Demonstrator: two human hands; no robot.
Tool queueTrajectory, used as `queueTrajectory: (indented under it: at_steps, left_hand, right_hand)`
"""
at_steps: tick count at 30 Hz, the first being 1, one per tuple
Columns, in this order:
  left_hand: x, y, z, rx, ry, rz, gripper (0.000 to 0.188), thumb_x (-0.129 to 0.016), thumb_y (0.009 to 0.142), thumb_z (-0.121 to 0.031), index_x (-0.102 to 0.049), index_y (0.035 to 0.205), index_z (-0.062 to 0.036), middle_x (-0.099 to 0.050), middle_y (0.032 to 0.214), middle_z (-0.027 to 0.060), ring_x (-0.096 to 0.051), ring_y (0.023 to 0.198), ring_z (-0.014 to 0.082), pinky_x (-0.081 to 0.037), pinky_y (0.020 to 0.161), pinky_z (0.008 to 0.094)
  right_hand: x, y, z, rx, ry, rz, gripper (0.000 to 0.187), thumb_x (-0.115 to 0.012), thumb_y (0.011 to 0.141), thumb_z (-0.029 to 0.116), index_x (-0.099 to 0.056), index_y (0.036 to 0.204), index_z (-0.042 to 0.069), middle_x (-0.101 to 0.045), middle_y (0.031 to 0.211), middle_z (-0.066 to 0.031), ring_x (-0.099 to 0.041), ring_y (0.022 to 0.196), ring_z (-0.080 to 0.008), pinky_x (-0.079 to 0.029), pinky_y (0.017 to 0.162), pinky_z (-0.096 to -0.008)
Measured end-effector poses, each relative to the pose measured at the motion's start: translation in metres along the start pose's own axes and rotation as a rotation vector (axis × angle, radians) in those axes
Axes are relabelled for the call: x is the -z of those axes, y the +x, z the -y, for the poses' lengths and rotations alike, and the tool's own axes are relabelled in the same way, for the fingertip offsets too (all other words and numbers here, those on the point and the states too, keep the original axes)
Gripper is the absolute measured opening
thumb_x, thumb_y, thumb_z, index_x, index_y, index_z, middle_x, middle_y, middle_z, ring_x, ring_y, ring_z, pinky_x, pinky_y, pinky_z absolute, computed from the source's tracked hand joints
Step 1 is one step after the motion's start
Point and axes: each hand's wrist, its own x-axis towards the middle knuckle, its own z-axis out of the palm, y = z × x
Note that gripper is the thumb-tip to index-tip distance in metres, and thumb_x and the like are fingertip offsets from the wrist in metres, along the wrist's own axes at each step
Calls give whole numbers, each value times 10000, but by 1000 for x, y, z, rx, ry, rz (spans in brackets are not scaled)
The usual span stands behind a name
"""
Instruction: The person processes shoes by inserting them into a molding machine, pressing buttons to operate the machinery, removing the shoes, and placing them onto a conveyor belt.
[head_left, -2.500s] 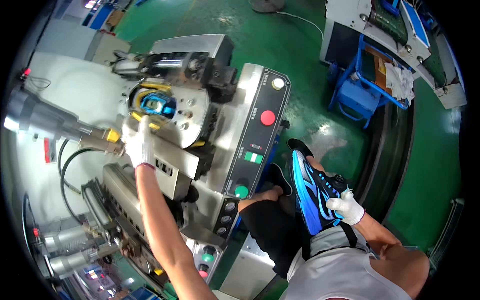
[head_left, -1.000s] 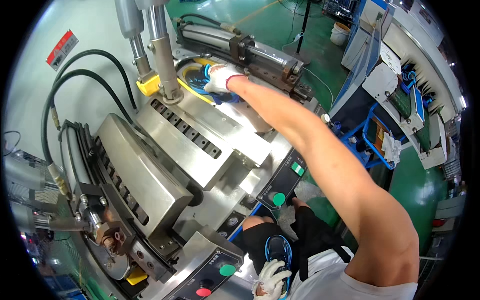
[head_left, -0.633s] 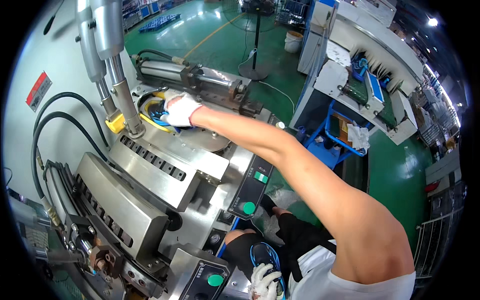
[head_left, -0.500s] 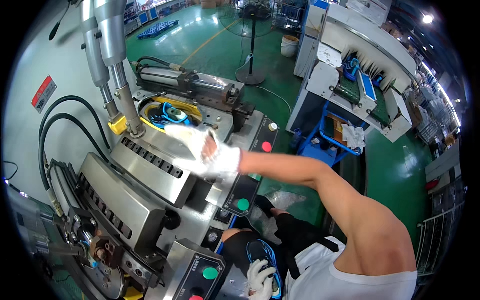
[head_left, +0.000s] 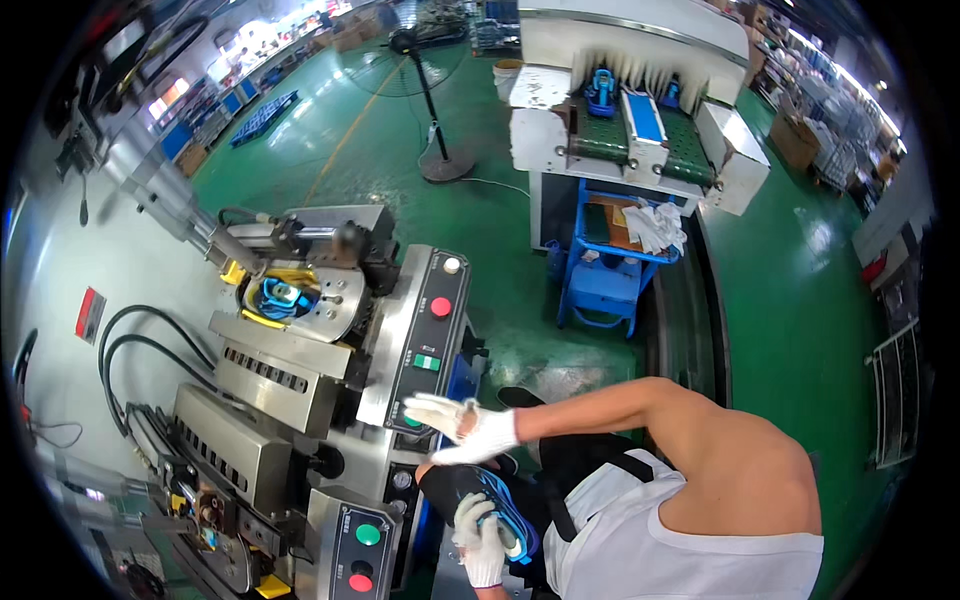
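My right hand, in a white glove, is flat with fingers spread against the lower end of a slanted steel control panel with a red button. My bare right arm crosses in from the right. My left hand, also gloved, grips a blue and black shoe over my lap at the bottom. Another blue shoe sits in the yellow-rimmed round opening of the grey press machine, up and left of my right hand.
A second panel with green and red buttons is at the bottom left, with black hoses beside the machine. A blue cart holding white gloves, a conveyor machine and a standing fan stand on the green floor.
My right hand has pulled back from the machine's round opening and come down to the control panel. The left hand keeps its hold on the shoe. My view has swung right.
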Motion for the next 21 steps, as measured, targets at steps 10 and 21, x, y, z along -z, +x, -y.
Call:
queueTrajectory:
  at_steps: [10, 21]
  left_hand:
    - [-108, 102, -139, -501, 67, -9, 311, -652, 826, 118, -671, 1104, -20, -617, 1278, 157, -589, 1250, 319, -430, 1136, 426]
    - [-208, 120, -220, -1082, 148, 363, 556, -818, 807, 7, -615, 1323, -34, -548, 1454, 232, -524, 1360, 484, -450, 1125, 546]
  right_hand:
    - [62, -218, 56, -385, 221, -217, 1094, -789, 860, 430, -183, 1643, -35, -256, 1680, -267, -247, 1587, -363, -257, 1277, -387]
    - [248, -248, -41, -284, 260, -1673, 457, -744, 961, 193, -633, 1341, -35, -722, 1249, -154, -643, 1230, -266, -428, 1159, -488]
